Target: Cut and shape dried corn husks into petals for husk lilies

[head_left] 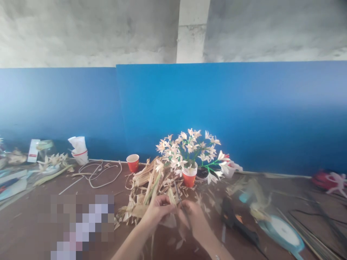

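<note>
My left hand (162, 207) is closed, its thumb and fingers pinching a pale strip of dried corn husk (172, 196). Close beside it, my right hand (195, 216) is wrapped round slim dark scissors (178, 191), their blades pointing away from me next to the strip. The scissors' handle is partly hidden by the fingers. Just beyond both hands lies a loose heap of dried husks (143, 180). A red-and-white paper cup (189, 178) behind them holds a bunch of cream husk flowers (191, 147) on green stems. Small husk scraps lie under the hands.
A black glue gun (238, 222) and a blue-and-white reel (283, 231) lie to the right. An orange-red cup (133, 164), a coiled white cord (101, 175) and a paper-filled cup (80, 155) stand left, near the blue partition (173, 101). The lower left is pixelated.
</note>
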`<state>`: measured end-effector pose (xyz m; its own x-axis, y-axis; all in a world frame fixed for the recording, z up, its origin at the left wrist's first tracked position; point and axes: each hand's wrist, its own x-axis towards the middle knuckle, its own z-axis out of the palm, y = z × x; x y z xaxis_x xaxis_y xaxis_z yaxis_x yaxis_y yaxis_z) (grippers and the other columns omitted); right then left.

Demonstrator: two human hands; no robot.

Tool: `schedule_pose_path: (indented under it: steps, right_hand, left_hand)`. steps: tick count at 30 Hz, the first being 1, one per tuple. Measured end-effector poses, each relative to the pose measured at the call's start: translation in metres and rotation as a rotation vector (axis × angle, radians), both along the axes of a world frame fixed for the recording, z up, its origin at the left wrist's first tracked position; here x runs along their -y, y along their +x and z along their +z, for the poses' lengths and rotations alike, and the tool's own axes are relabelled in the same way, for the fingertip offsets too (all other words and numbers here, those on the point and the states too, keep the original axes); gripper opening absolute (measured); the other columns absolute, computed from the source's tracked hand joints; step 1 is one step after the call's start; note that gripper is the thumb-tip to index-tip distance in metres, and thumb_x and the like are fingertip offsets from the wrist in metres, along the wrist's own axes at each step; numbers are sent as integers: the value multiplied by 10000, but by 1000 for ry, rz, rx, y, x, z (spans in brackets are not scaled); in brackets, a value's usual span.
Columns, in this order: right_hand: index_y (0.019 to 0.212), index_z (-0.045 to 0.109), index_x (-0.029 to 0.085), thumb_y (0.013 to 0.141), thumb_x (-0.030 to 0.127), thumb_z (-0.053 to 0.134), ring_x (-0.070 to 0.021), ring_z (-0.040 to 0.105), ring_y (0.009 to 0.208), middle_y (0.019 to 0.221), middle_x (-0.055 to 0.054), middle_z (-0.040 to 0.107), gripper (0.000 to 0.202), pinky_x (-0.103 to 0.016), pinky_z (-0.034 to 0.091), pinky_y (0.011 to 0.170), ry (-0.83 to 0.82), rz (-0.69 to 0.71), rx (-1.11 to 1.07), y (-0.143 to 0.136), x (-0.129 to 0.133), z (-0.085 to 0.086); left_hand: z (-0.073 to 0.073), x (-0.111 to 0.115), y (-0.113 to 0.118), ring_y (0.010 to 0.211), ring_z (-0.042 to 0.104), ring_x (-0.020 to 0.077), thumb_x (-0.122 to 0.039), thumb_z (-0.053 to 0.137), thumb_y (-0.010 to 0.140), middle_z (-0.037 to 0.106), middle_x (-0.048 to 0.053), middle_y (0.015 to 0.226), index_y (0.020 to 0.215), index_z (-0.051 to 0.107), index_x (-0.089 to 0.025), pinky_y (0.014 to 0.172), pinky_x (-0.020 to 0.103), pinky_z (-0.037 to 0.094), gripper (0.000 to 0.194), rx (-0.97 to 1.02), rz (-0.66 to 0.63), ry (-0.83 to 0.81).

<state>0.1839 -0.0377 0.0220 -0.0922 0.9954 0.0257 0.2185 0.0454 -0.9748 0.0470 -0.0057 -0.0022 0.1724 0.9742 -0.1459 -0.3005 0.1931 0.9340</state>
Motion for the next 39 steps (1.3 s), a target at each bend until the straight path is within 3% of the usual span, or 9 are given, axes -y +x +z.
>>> schedule_pose_path:
  steps: [4,9,12,16,21,27,39]
  right_hand:
    - [592,499,172,736,530,502,-96,464,347,397,33,491,385,-204,380,369,-27,-2,-10,-1,2,0]
    - [630,522,167,728,434,534,-116,519,400,441,20,544,285,-212,415,401,-39,66,16,1,3,1]
    - [628,529,168,724,417,555,-125,544,437,477,10,571,268,-213,424,422,-50,77,36,4,1,6]
    - [685,547,164,722,471,570,-125,543,435,477,21,569,310,-210,413,421,-74,71,41,7,-1,9]
    - [768,561,170,683,488,638,-125,551,420,491,25,593,338,-209,406,426,-118,220,-33,8,3,-8]
    - [887,594,150,692,588,582,-141,551,368,460,14,591,480,-201,354,349,-360,298,-86,3,13,-35]
    - [988,574,149,669,632,579,-144,559,363,485,1,601,578,-195,354,350,-428,298,-97,7,13,-37]
  left_hand:
    - [6,1,1,322,448,65,-291,833,464,570,12,425,517,574,-170,323,161,280,291,91,11,-43]
    - [23,7,-4,389,530,110,-330,803,558,640,79,513,565,653,-135,420,219,422,246,24,-90,58]
    - [23,7,-4,369,534,125,-361,797,565,632,70,479,554,643,-143,402,231,418,267,-5,-74,71]
    - [15,2,-4,346,519,100,-370,792,554,614,32,430,544,605,-151,371,191,395,288,25,78,19]
    - [11,-5,-4,314,505,84,-409,808,477,582,-18,382,529,553,-156,332,161,368,363,64,258,-46]
    - [8,-2,1,317,508,80,-455,777,518,585,-29,405,569,548,-158,333,156,371,379,86,261,-5]
    - [8,5,8,305,502,85,-516,757,532,554,-49,375,583,531,-168,334,159,364,418,48,318,17]
